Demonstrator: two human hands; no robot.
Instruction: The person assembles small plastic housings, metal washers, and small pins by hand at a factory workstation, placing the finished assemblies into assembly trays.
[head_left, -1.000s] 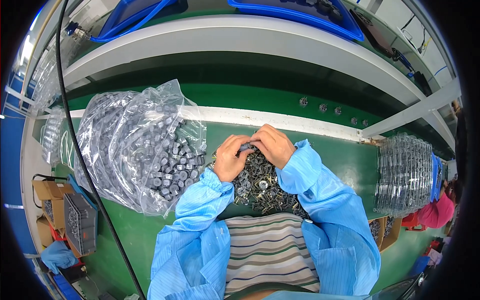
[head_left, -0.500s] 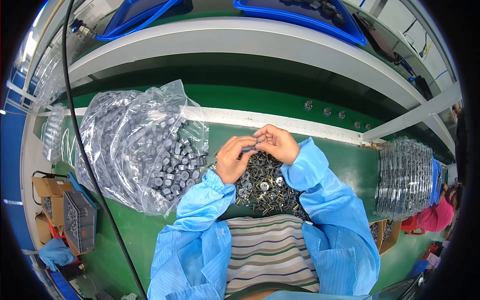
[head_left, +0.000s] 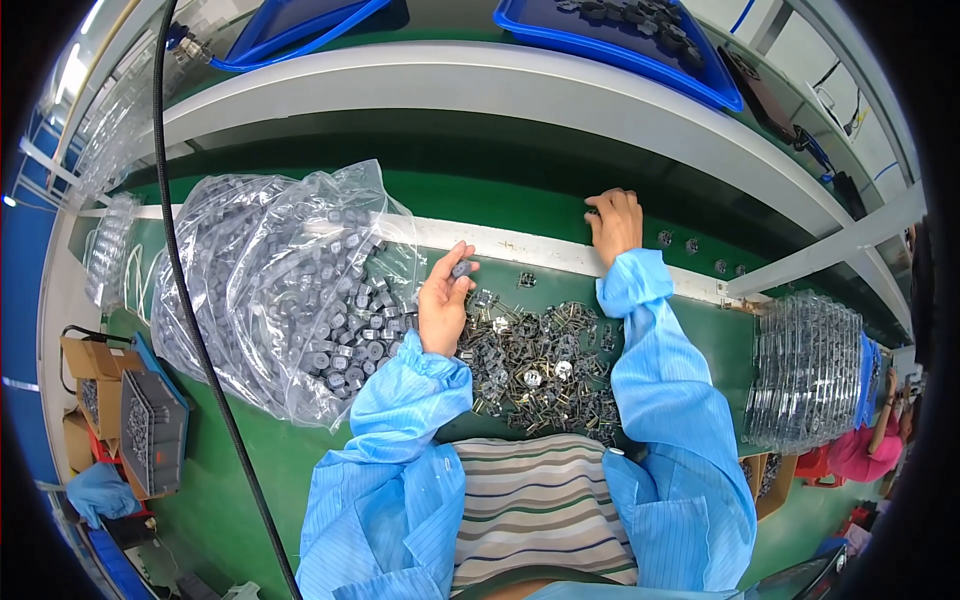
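- The left hand (head_left: 443,300) pinches a small grey round part (head_left: 461,268) between thumb and fingertips, held just above the green bench top (head_left: 300,450)
- The right hand (head_left: 615,222) is stretched far forward to the white strip (head_left: 520,245) at the back of the bench, fingers curled down on its far side; whether it grips anything there cannot be told
- Between the two blue sleeves lies a loose heap of small dark metal pieces (head_left: 535,360), angular and glinting, some with pale round faces
- Just left of the left hand, a crinkled clear plastic bag (head_left: 280,280) sits open, full of grey drum-shaped parts like the one pinched; its mouth touches the heap's left edge
- At the right, a stack of clear ribbed trays (head_left: 805,370) stands well apart from the heap, leaving bare green surface beside the right forearm
- A black cable (head_left: 190,300) hangs across the bag from top to lower edge
- Blue trays (head_left: 620,40) rest on the white shelf above; a cardboard box of dark parts (head_left: 150,430) sits at the far left
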